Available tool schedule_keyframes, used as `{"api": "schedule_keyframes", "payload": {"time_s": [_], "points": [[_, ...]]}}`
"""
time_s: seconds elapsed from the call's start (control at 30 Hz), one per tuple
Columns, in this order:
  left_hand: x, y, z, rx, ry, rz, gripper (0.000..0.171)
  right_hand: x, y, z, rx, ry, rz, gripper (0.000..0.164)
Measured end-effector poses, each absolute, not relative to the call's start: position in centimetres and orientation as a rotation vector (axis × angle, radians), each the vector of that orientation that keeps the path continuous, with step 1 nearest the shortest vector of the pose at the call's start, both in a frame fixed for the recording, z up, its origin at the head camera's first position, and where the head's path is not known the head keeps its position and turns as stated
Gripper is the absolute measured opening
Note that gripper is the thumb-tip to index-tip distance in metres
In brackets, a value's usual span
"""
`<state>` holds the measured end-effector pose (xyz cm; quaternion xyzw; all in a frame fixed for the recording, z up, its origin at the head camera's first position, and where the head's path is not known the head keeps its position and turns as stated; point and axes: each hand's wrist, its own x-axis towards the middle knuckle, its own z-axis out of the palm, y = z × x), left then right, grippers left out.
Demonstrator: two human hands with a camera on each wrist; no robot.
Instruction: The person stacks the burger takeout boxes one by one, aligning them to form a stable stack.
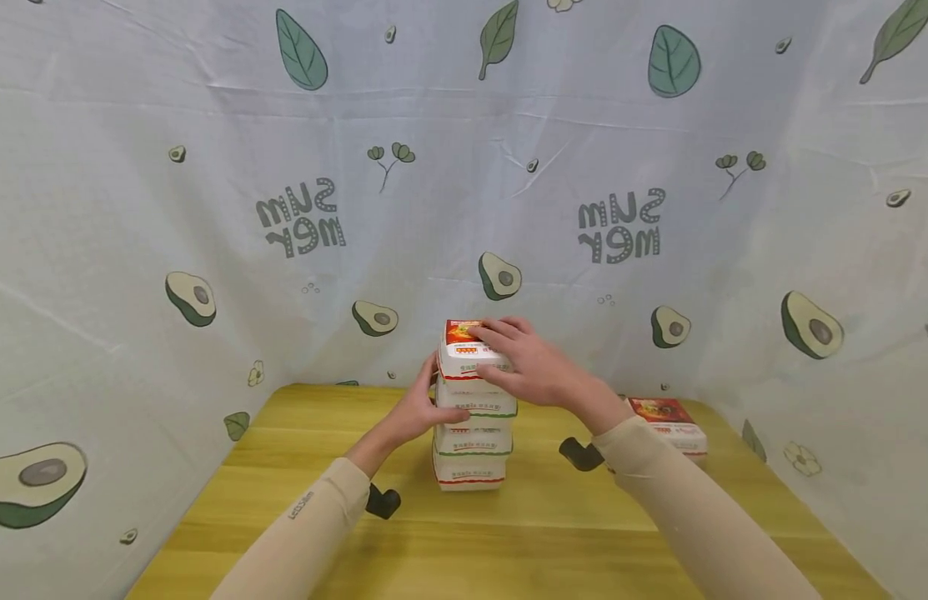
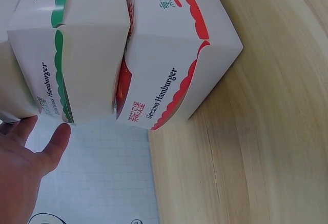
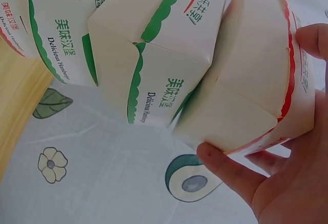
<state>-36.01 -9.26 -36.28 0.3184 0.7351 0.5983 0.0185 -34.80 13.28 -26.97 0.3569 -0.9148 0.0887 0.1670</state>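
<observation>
Because the boxes rose in one upright stack [image 1: 479, 446] straight ahead of the person, both hands met at it, one to each side. Its long axis ran vertically, four boxes high, and the top box [image 1: 464, 362] was the part nearest the right hand [image 1: 534, 362]. That hand came over from the right and held the top box, its fingers across the lid and over the far edge, its thumb curled down on the front face. The left hand [image 1: 414, 412] sat lower, at the left side, spread about as wide as a box is deep: the thumb pressed the front of the second box [image 1: 489, 406] by its green trim, while the fingers reached round towards the back. How firmly either hand squeezed could not be told, nor whether the top box sat quite flush on the one beneath.

One lone box [image 1: 662, 412], with a red lid, lay well apart to the right, towards the back, partly hidden by the right sleeve [image 1: 681, 500]; the right arm was much the nearer to it. Under everything was a yellowish wooden table [image 1: 554, 525], and beyond its edges hung a pale cloth [image 1: 464, 200] printed with avocados and leaves.
</observation>
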Motion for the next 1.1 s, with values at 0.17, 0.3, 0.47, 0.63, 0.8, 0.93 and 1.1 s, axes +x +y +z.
{"api": "schedule_keyframes", "payload": {"time_s": [0.17, 0.3, 0.47, 0.63, 0.8, 0.93, 1.1], "points": [[-36.2, -9.3, -36.4, 1.002, 2.275, 1.867, 0.096, -34.9, 13.2, -27.1, 1.003, -2.602, 0.237, 0.063], [-36.7, -9.2, -37.1, 1.023, 2.270, 1.895, 0.096, -34.9, 13.1, -27.2, 0.996, -2.602, 0.243, 0.064], [-38.0, -9.2, -38.3, 1.014, 2.293, 1.911, 0.094, -34.9, 13.0, -27.1, 0.993, -2.600, 0.250, 0.063], [-38.1, -9.1, -38.4, 1.027, 2.270, 1.917, 0.092, -34.8, 12.9, -27.1, 0.985, -2.609, 0.240, 0.064], [-36.7, -9.1, -37.1, 1.104, 2.200, 1.909, 0.090, -34.8, 13.0, -27.1, 0.976, -2.619, 0.239, 0.063], [-36.0, -9.2, -36.4, 1.122, 2.206, 1.896, 0.091, -34.9, 13.0, -27.0, 0.996, -2.617, 0.239, 0.063], [-35.8, -9.1, -36.0, 1.113, 2.238, 1.908, 0.094, -34.8, 13.0, -26.9, 1.012, -2.619, 0.232, 0.063]]}}
